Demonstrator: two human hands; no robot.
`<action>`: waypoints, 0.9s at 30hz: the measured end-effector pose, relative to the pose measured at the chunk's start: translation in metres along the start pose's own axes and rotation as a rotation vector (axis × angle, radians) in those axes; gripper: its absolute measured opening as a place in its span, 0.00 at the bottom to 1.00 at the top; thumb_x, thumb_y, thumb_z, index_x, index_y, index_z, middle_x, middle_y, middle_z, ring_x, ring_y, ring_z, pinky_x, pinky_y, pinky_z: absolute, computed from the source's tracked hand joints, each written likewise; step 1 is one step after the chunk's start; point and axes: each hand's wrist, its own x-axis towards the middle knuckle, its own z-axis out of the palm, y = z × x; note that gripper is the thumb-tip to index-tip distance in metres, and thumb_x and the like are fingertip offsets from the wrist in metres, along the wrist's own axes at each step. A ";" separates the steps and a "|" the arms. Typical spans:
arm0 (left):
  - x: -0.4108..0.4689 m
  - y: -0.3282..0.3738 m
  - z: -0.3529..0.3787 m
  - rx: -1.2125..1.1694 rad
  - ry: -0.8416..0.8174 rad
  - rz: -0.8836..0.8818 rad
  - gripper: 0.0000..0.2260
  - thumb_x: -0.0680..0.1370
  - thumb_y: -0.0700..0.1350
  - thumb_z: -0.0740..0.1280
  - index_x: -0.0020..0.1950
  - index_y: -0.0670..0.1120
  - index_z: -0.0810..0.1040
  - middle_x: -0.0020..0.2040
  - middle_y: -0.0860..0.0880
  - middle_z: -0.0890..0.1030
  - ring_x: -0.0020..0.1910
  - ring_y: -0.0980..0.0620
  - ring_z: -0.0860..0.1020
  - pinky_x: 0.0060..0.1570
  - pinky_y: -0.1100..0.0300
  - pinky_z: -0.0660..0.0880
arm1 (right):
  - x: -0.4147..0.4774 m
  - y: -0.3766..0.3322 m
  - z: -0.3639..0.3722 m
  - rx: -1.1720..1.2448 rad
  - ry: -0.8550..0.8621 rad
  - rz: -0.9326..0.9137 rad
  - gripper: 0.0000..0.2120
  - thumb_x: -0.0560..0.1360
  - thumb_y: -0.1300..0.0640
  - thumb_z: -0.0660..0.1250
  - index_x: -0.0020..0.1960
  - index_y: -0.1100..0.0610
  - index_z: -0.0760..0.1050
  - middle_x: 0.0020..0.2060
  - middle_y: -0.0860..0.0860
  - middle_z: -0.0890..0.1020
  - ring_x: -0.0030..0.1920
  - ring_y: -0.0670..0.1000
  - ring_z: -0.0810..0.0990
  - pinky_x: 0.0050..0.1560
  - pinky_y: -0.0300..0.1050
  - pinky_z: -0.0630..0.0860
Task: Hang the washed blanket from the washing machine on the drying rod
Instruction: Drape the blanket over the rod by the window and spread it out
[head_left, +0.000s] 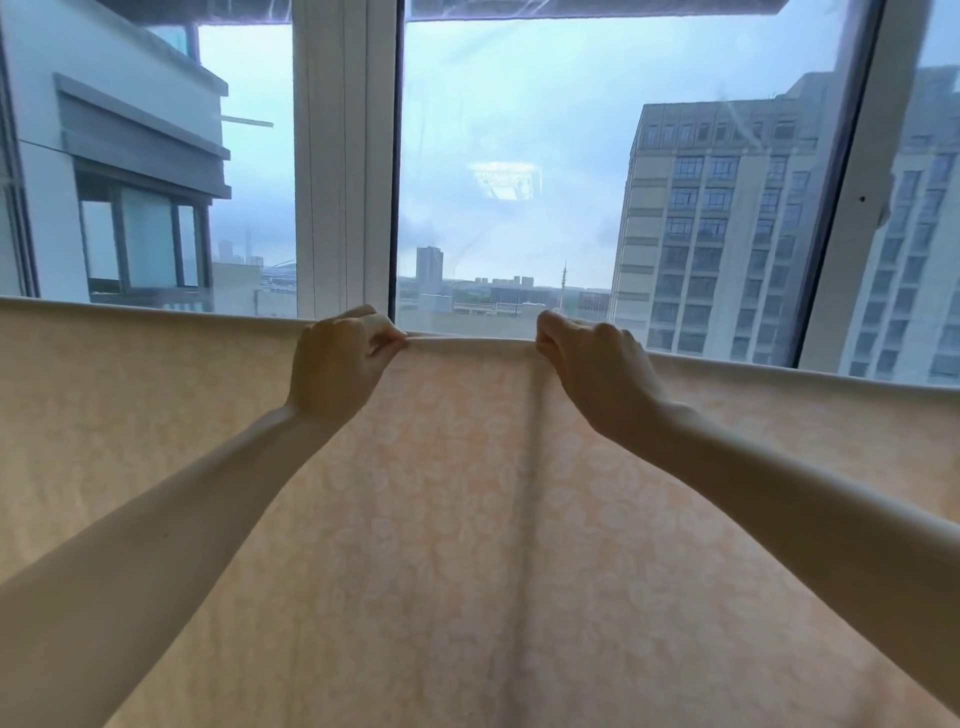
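A pale peach blanket (457, 519) with a faint white flower print hangs in front of me and fills the lower half of the view. Its top fold runs from left to right across the frame, draped over the drying rod, which the cloth hides. My left hand (337, 358) pinches the top fold near the middle. My right hand (587, 364) pinches the same fold a short way to the right. The stretch of fold between the two hands is pulled taut. A soft vertical crease runs down the cloth below my right hand.
Close behind the blanket stands a large window with a white frame post (343, 156) at centre left and a dark-edged post (852, 182) at right. Tall buildings and sky show through the glass.
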 end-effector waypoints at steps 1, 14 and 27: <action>0.001 0.000 0.000 -0.014 0.014 -0.027 0.07 0.74 0.46 0.72 0.47 0.43 0.85 0.40 0.49 0.84 0.35 0.55 0.78 0.36 0.71 0.69 | 0.000 -0.001 0.001 -0.010 0.005 -0.011 0.08 0.80 0.62 0.61 0.43 0.56 0.68 0.28 0.50 0.74 0.25 0.50 0.74 0.28 0.49 0.77; -0.035 -0.001 0.007 0.188 0.130 0.141 0.12 0.79 0.50 0.66 0.43 0.45 0.85 0.38 0.51 0.84 0.29 0.55 0.78 0.29 0.66 0.66 | -0.019 0.004 0.009 0.140 0.029 -0.141 0.05 0.81 0.59 0.61 0.51 0.58 0.75 0.50 0.54 0.84 0.52 0.54 0.82 0.58 0.48 0.76; -0.057 0.002 0.012 0.179 -0.078 0.149 0.01 0.71 0.43 0.76 0.41 0.48 0.86 0.37 0.52 0.84 0.32 0.51 0.81 0.38 0.58 0.78 | -0.041 0.004 0.011 -0.067 -0.003 -0.352 0.04 0.77 0.60 0.67 0.52 0.57 0.78 0.59 0.51 0.80 0.66 0.54 0.73 0.70 0.50 0.66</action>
